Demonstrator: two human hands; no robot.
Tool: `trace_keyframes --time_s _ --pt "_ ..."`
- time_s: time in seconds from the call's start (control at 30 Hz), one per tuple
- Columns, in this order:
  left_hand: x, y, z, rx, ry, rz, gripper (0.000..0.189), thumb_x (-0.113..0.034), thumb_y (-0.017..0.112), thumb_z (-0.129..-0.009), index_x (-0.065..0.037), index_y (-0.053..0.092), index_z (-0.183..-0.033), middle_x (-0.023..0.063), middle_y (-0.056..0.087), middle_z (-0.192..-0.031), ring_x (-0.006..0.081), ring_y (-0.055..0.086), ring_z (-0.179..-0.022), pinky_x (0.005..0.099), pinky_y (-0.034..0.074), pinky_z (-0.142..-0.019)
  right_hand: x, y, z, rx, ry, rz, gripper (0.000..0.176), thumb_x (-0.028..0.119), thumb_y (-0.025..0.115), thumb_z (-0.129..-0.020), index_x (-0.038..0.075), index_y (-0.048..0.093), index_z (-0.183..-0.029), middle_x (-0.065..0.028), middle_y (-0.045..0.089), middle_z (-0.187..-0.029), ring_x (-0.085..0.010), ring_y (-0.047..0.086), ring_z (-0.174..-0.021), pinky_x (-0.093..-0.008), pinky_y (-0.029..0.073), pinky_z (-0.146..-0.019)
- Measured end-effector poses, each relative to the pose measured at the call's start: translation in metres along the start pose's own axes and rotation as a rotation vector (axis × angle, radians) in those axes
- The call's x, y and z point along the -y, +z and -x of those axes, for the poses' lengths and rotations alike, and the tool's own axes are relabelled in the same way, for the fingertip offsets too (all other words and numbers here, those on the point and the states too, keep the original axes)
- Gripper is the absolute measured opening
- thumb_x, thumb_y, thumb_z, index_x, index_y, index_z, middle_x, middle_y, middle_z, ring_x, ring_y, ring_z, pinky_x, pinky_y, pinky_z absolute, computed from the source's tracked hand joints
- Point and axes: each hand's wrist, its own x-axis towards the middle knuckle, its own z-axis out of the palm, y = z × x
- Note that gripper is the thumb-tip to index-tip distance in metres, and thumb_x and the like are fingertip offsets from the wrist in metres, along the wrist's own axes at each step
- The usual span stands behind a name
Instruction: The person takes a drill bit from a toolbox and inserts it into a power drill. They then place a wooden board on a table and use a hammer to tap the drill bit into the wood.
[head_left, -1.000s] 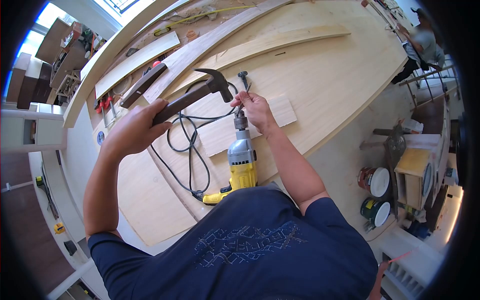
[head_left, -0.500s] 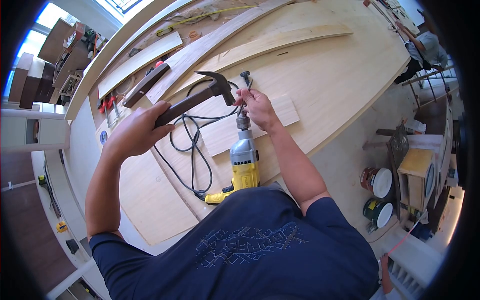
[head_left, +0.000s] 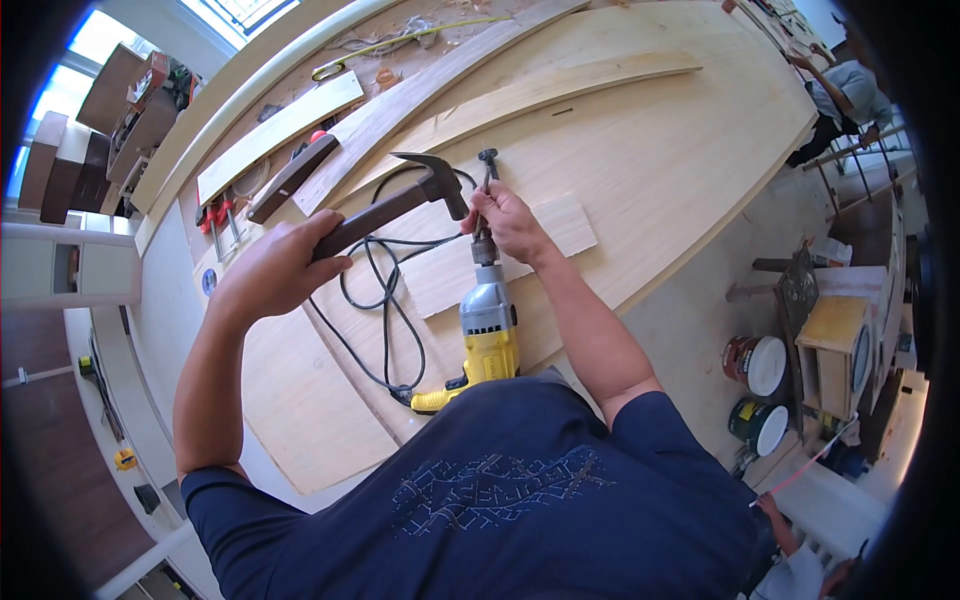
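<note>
My left hand is wrapped round the wooden handle of a claw hammer, whose dark head is close to my right hand. My right hand pinches a thin metal drill bit just above the chuck of a yellow and grey power drill. The drill lies chuck away from me, its rear hidden by my shirt. Whether the bit sits inside the chuck is hidden by my fingers. Just beyond them is a small black piece with a round head. The drill's black cord loops on the left.
Under the drill lies a pale board on a large wooden sheet. Long strips, a dark wooden block and red clamps are beyond. Paint buckets stand at right. Another person is at far right.
The bit in my right fingers has turned from leaning right to nearly upright. My hand and the hammer have dropped slightly. A person has come further into view at bottom right.
</note>
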Motion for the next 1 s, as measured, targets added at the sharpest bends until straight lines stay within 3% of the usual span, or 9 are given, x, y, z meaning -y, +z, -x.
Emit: trace_keyframes --time_s 0.37,0.47,0.57,0.63,0.67,0.77,0.8,0.9,1.0 --pt "-0.028 -0.043 -0.048 -0.152 0.137 -0.144 0.041 -0.026 0.065 -0.09 -0.003 0.056 -0.122 0.0227 0.066 -0.093 0.0389 0.063 -0.088 0.0463 0.048 -0.079 -0.026 0.011 0.007 -0.089 -0.158 -0.028 0.019 0.024 0.048 -0.104 0.007 0.055 -0.096 -0.0008 0.058 -0.067 -0.0089 0.054 -0.062 -0.0241 0.045 -0.061" --pt "-0.034 -0.052 -0.07 -0.524 0.292 0.012 0.035 -0.025 0.061 -0.092 -0.003 0.054 -0.12 0.0219 0.065 -0.089 0.0374 0.064 -0.085 0.0443 0.048 -0.077 -0.024 0.013 0.009 -0.071 -0.149 -0.011 0.017 0.023 0.05 -0.103 0.008 0.055 -0.096 -0.0001 0.056 -0.067 -0.0086 0.053 -0.062 -0.0241 0.047 -0.061" --pt "-0.042 -0.054 -0.091 -0.374 0.17 -0.022 0.03 -0.021 0.059 -0.093 -0.006 0.053 -0.119 0.0214 0.065 -0.088 0.0369 0.064 -0.085 0.0461 0.048 -0.077 -0.025 0.014 0.007 -0.065 -0.138 -0.046 0.018 0.024 0.051 -0.103 0.008 0.055 -0.096 0.0003 0.055 -0.066 -0.0084 0.051 -0.061 -0.0245 0.045 -0.059" --pt "-0.048 -0.045 -0.095 0.011 0.025 -0.431 0.028 -0.019 0.056 -0.093 -0.009 0.054 -0.119 0.0206 0.065 -0.088 0.0357 0.065 -0.084 0.0483 0.049 -0.077 -0.026 0.016 0.007 -0.074 -0.134 -0.042 0.019 0.024 0.051 -0.103 0.007 0.055 -0.096 0.0005 0.054 -0.065 -0.0083 0.05 -0.06 -0.025 0.044 -0.058" --pt "-0.046 -0.039 -0.089 0.035 0.142 -0.501 0.026 -0.02 0.054 -0.093 -0.011 0.055 -0.117 0.0194 0.065 -0.087 0.0349 0.066 -0.084 0.0493 0.05 -0.077 -0.028 0.017 0.008 -0.079 -0.129 -0.02 0.019 0.024 0.051 -0.103 0.007 0.055 -0.096 0.0005 0.054 -0.065 -0.0083 0.05 -0.06 -0.0251 0.044 -0.058" --pt "-0.042 -0.062 -0.087 -0.056 0.075 -0.362 0.021 -0.02 0.058 -0.09 -0.009 0.056 -0.108 0.0182 0.062 -0.081 0.0379 0.062 -0.078 0.0466 0.049 -0.073 -0.031 0.015 0.003 -0.086 -0.146 0.004 0.021 0.025 0.051 -0.103 0.006 0.055 -0.096 0.0 0.054 -0.064 -0.0086 0.049 -0.058 -0.0258 0.044 -0.057" --pt "-0.025 -0.061 -0.093 -0.234 0.221 -0.224 0.026 -0.022 0.059 -0.091 -0.009 0.057 -0.114 0.019 0.064 -0.085 0.0351 0.062 -0.076 0.0448 0.049 -0.073 -0.03 0.015 0.003 -0.086 -0.14 0.0 0.021 0.025 0.05 -0.103 0.006 0.056 -0.097 -0.0001 0.054 -0.064 -0.0088 0.05 -0.058 -0.026 0.044 -0.056" --pt "-0.028 -0.064 -0.089 -0.557 0.143 0.142 0.036 -0.022 0.057 -0.093 -0.007 0.055 -0.125 0.0218 0.066 -0.093 0.032 0.061 -0.074 0.0434 0.049 -0.072 -0.031 0.017 0.005 -0.096 -0.129 -0.012 0.022 0.026 0.051 -0.103 0.005 0.056 -0.097 -0.0004 0.055 -0.064 -0.0091 0.05 -0.058 -0.0264 0.044 -0.056" --pt "-0.032 -0.033 -0.098 -0.076 0.016 -0.339 0.029 -0.016 0.056 -0.092 -0.008 0.054 -0.119 0.0193 0.065 -0.088 0.0353 0.064 -0.08 0.0468 0.05 -0.072 -0.029 0.018 0.007 -0.099 -0.097 0.03 0.023 0.026 0.051 -0.103 0.005 0.057 -0.097 -0.0005 0.055 -0.064 -0.0091 0.051 -0.059 -0.0264 0.044 -0.057"
